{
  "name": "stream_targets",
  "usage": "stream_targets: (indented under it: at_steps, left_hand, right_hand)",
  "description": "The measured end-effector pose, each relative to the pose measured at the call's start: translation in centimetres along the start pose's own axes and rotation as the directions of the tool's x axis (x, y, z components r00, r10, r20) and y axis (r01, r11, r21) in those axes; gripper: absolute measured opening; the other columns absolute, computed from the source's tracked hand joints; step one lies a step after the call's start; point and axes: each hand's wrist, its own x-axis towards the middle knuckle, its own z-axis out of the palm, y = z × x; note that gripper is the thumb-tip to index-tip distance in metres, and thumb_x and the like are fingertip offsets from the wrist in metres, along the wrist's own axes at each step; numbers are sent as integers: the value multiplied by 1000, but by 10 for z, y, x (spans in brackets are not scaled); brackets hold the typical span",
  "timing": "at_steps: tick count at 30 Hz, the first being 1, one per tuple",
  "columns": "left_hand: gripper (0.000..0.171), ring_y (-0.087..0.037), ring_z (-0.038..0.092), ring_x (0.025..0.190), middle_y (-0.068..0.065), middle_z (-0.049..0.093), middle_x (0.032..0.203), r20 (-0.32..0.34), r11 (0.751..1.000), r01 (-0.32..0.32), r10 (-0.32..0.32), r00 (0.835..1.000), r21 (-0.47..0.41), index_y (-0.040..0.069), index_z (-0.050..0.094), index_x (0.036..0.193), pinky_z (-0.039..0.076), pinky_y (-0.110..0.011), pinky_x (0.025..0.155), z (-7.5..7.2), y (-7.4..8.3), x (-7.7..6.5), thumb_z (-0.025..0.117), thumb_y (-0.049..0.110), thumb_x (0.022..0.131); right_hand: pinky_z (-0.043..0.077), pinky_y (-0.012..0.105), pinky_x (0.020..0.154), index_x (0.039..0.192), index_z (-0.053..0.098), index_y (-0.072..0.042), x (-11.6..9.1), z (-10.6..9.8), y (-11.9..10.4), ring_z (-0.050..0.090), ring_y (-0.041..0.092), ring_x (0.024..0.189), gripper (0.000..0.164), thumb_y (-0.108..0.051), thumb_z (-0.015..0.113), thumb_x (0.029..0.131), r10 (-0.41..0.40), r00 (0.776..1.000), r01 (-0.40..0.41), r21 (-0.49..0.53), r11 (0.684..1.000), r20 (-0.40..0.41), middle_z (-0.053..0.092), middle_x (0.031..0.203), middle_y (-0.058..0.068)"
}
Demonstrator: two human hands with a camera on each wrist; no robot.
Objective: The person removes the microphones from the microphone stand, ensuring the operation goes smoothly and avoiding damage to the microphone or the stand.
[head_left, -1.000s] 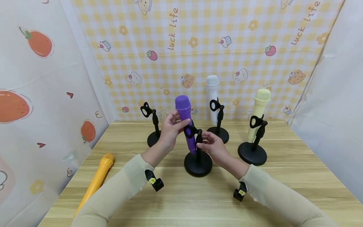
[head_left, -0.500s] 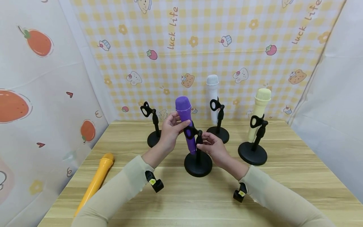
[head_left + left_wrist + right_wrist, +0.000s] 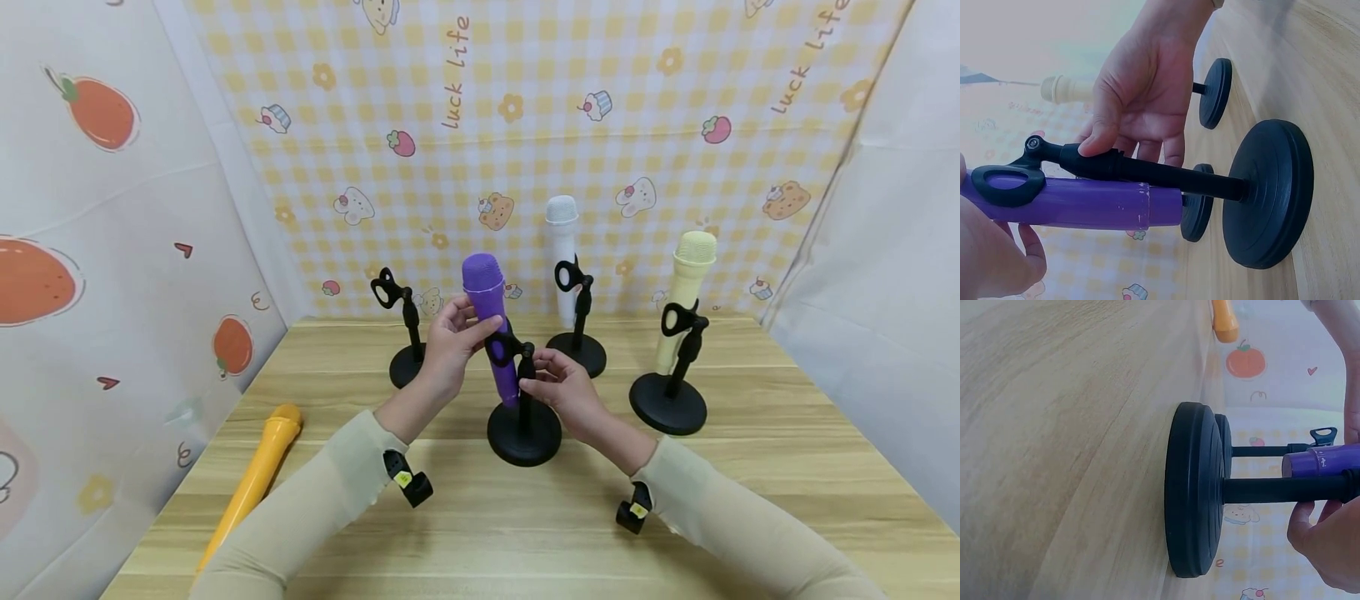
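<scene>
In the head view my left hand (image 3: 452, 343) holds a purple microphone (image 3: 484, 279) around its upper body, just below the mesh head. The microphone sits tilted in the clip ring of a black desk stand (image 3: 525, 437), its lower end beside the post. My right hand (image 3: 567, 392) pinches that post from the right, thumb in front. The left wrist view shows the black ring around the purple body (image 3: 1097, 203) and my right thumb (image 3: 1099, 140) on the post's thicker collar. The round base (image 3: 1188, 487) stands flat on the table in the right wrist view.
Behind on the left stands a black stand (image 3: 406, 367) with an unfilled clip. A white microphone (image 3: 564, 242) is upright behind another stand (image 3: 577, 354), and a pale yellow one (image 3: 686, 283) behind a stand (image 3: 667, 407) at right. An orange microphone (image 3: 258, 471) lies at left.
</scene>
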Motion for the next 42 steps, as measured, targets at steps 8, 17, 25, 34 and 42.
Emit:
stream_targets:
  at_steps: [8,17,25,34,42]
  left_hand:
    - [31,-18,64,95,-4,65,103,0,1000,10,-10,1000,0,8,59,115,51,-33,82,-1,1,0,72,3,87]
    - [31,-18,64,94,-5,65,102,22,1000,22,-22,1000,7,6,59,116,51,-32,82,-2,4,0,71,4,88]
    - [30,-18,64,94,-8,67,106,38,999,39,-40,998,35,5,60,118,51,-31,81,-2,5,0,70,6,89]
    - [40,-21,61,101,-9,64,111,50,999,-1,-1,999,47,5,58,125,50,-38,90,-1,3,0,72,6,87]
    - [41,-21,60,100,-8,63,110,46,998,-17,14,999,67,5,58,125,50,-38,89,-2,1,0,73,7,87]
  right_hand:
    - [52,28,79,107,59,-13,0,-1,2,58,18,89,29,4,68,87,-24,1000,25,-3,1000,14,59,102,6]
    - [52,30,84,106,61,-12,0,-2,2,58,20,93,26,4,68,87,-88,995,89,-21,996,41,60,103,6]
    - [52,31,85,114,60,-4,0,-2,0,60,20,93,29,3,69,87,-97,994,99,-33,995,48,62,104,6]
    - [52,30,85,119,58,2,0,-2,0,61,21,93,35,2,70,87,-106,993,109,-59,992,45,64,105,8]
    - [52,28,84,124,52,12,2,-4,2,61,20,92,42,4,69,87,-130,990,134,-74,988,51,65,103,8]
